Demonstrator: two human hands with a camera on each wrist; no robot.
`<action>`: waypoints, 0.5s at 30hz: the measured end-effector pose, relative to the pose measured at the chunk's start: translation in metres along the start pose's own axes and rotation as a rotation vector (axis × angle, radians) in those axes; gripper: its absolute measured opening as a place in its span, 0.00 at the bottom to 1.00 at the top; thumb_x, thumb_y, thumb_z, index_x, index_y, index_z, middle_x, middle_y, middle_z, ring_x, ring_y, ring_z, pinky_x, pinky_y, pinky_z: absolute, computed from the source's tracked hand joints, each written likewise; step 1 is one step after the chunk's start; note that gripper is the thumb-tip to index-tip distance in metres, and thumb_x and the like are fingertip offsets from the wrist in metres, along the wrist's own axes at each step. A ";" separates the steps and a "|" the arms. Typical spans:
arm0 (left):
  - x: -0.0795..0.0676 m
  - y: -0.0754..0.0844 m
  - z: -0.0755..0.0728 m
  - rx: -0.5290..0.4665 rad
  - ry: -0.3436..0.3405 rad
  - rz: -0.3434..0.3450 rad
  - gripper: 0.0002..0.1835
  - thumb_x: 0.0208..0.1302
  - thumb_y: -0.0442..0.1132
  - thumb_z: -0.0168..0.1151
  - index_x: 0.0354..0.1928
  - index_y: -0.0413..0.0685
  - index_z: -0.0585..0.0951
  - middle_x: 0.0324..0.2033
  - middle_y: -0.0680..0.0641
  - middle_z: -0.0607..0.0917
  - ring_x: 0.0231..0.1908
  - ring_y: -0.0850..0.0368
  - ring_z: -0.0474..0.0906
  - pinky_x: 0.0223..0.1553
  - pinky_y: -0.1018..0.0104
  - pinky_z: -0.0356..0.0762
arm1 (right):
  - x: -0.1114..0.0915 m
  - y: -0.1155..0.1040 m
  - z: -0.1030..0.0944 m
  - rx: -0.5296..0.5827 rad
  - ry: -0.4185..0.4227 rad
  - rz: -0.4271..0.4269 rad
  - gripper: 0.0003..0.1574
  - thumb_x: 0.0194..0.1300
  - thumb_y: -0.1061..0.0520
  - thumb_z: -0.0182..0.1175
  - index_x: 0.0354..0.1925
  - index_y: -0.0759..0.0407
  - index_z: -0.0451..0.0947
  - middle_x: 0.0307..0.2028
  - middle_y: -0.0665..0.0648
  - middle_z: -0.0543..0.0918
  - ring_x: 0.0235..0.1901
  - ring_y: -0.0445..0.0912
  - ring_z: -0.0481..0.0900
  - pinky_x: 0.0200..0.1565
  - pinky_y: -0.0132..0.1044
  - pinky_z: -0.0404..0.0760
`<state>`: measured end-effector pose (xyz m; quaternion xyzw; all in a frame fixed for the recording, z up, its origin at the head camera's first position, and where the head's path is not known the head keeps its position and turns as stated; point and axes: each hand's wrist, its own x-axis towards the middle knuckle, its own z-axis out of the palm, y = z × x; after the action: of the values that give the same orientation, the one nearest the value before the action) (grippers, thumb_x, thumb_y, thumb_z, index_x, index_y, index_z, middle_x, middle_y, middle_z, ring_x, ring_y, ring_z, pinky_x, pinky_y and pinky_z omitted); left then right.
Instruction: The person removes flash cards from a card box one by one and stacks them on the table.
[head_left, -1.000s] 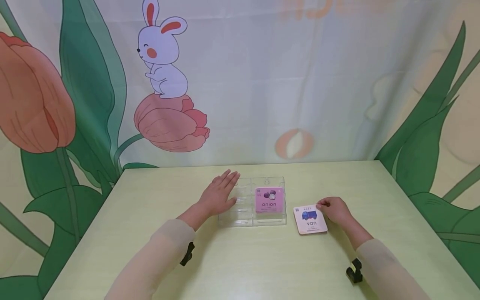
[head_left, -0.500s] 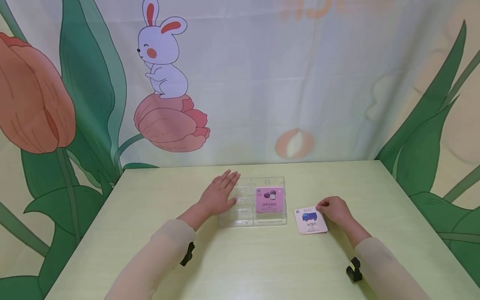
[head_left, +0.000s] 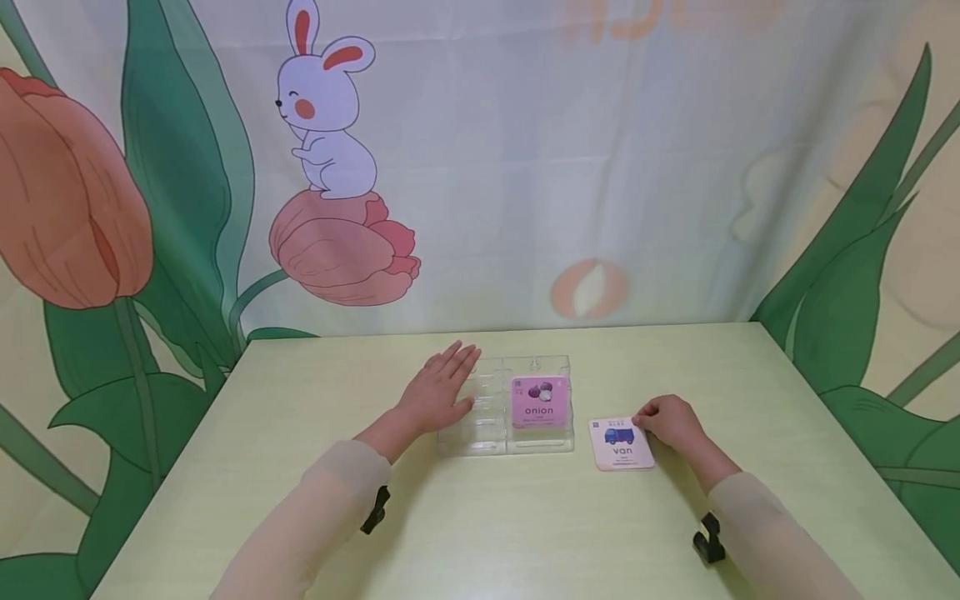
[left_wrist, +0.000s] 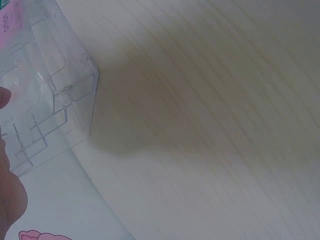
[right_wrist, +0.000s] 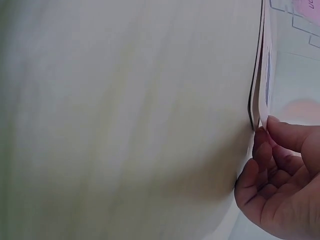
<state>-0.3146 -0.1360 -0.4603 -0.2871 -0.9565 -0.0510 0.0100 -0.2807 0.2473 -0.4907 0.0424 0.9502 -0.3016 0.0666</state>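
In the head view, my left hand (head_left: 435,392) lies with straight fingers over the left side of a clear plastic card tray (head_left: 491,446). A pink onion card (head_left: 539,402) sits in the tray's right compartment. To the right of the tray, a white picture card (head_left: 622,444) printed with a blue truck and "van" is on the table. My right hand (head_left: 670,421) pinches its upper right corner between thumb and finger. In the right wrist view, the thumb (right_wrist: 287,134) presses the corner of a thin card stack (right_wrist: 256,95) seen edge-on, its layers slightly spread.
The pale wooden table (head_left: 480,533) reaches back to a cloth backdrop (head_left: 487,192) printed with a rabbit and tulips. Black wrist mounts (head_left: 708,542) hang under the sleeves. The left wrist view shows the tray's clear corner (left_wrist: 92,75) close to the left hand.
The van card has turned slightly straighter, its upper left corner shifting a little down, while the right hand keeps pinching its corner. The left hand stays put on the tray.
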 end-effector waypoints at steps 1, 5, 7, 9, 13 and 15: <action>0.000 0.000 0.001 0.002 0.003 0.002 0.41 0.75 0.49 0.53 0.81 0.39 0.50 0.82 0.40 0.54 0.82 0.40 0.45 0.82 0.44 0.49 | 0.000 0.000 0.000 0.001 -0.003 0.005 0.12 0.68 0.60 0.64 0.38 0.72 0.83 0.34 0.63 0.85 0.35 0.50 0.76 0.35 0.32 0.71; 0.001 -0.001 0.002 0.008 0.006 0.005 0.41 0.75 0.49 0.54 0.81 0.39 0.50 0.82 0.40 0.55 0.82 0.40 0.45 0.82 0.44 0.50 | -0.001 -0.001 0.000 -0.005 -0.005 0.009 0.12 0.68 0.60 0.64 0.38 0.71 0.83 0.34 0.63 0.84 0.35 0.50 0.76 0.35 0.32 0.71; 0.001 -0.002 0.002 0.005 0.006 0.005 0.42 0.75 0.49 0.54 0.81 0.39 0.50 0.82 0.40 0.55 0.83 0.40 0.45 0.82 0.44 0.50 | -0.001 -0.001 0.000 -0.009 -0.003 0.007 0.12 0.69 0.60 0.64 0.38 0.71 0.83 0.34 0.63 0.85 0.35 0.50 0.76 0.36 0.33 0.72; 0.001 -0.001 0.002 0.002 0.003 0.002 0.42 0.75 0.49 0.54 0.81 0.39 0.50 0.82 0.40 0.54 0.83 0.40 0.45 0.82 0.44 0.49 | -0.001 -0.001 0.000 -0.016 0.003 0.001 0.11 0.68 0.60 0.64 0.37 0.71 0.83 0.34 0.63 0.85 0.35 0.51 0.76 0.36 0.34 0.72; 0.001 0.000 0.001 -0.004 0.001 -0.003 0.42 0.75 0.48 0.54 0.81 0.39 0.50 0.82 0.40 0.54 0.83 0.41 0.44 0.82 0.44 0.48 | -0.001 -0.001 0.000 -0.028 0.007 -0.004 0.11 0.68 0.59 0.64 0.36 0.70 0.83 0.34 0.63 0.85 0.35 0.51 0.76 0.37 0.35 0.73; 0.001 0.000 0.000 -0.005 0.002 -0.004 0.42 0.75 0.48 0.54 0.81 0.39 0.50 0.82 0.40 0.54 0.83 0.41 0.44 0.83 0.45 0.47 | -0.001 -0.001 0.000 -0.032 0.007 -0.007 0.11 0.68 0.59 0.65 0.36 0.70 0.83 0.34 0.63 0.85 0.36 0.51 0.77 0.37 0.36 0.73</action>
<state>-0.3153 -0.1356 -0.4604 -0.2850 -0.9570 -0.0536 0.0100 -0.2800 0.2464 -0.4904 0.0390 0.9553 -0.2862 0.0626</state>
